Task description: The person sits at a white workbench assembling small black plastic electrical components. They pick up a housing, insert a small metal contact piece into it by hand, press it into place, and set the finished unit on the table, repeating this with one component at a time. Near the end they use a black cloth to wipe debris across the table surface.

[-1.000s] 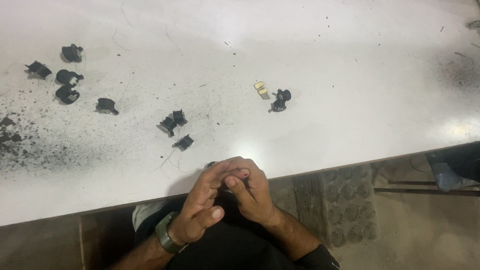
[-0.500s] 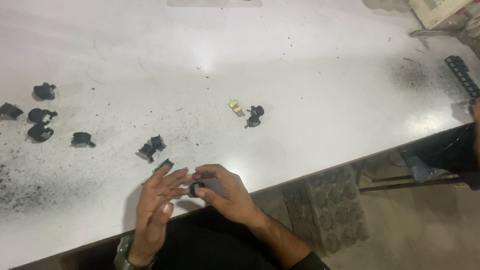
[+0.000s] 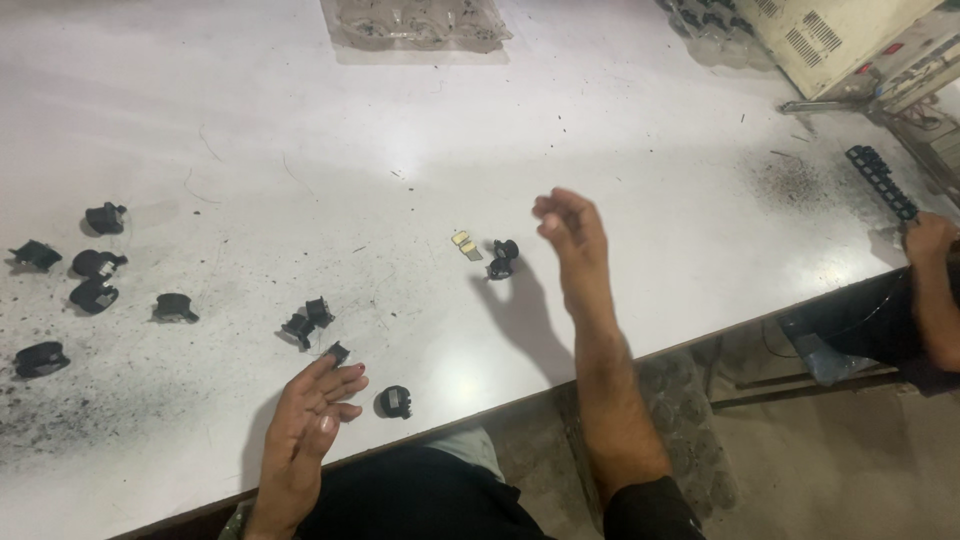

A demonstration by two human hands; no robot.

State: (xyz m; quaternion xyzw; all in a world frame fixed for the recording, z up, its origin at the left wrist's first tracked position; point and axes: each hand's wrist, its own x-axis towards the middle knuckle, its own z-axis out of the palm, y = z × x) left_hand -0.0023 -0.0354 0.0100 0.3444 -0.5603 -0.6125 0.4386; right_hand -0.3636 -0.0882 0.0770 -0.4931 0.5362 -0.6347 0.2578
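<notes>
Bare left hand (image 3: 310, 410) and right hand (image 3: 570, 235), forearms uncovered; black sleeve edge by right elbow, dark trousers beneath the hands.

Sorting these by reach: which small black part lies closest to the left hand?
The small black part just off the left hand's fingertips. The round black part lies a little farther right; the others sit farther up the white table.

Table (image 3: 640, 130) white, speckled with black dust, darkest smudge at left edge. Small parts (image 3: 95, 265) black. Part (image 3: 395, 401) near left hand black with pale mark. Two tabs (image 3: 465, 244) pale yellow. Tray (image 3: 415, 22) clear, greyish. Strip (image 3: 880, 180) at right black.
</notes>
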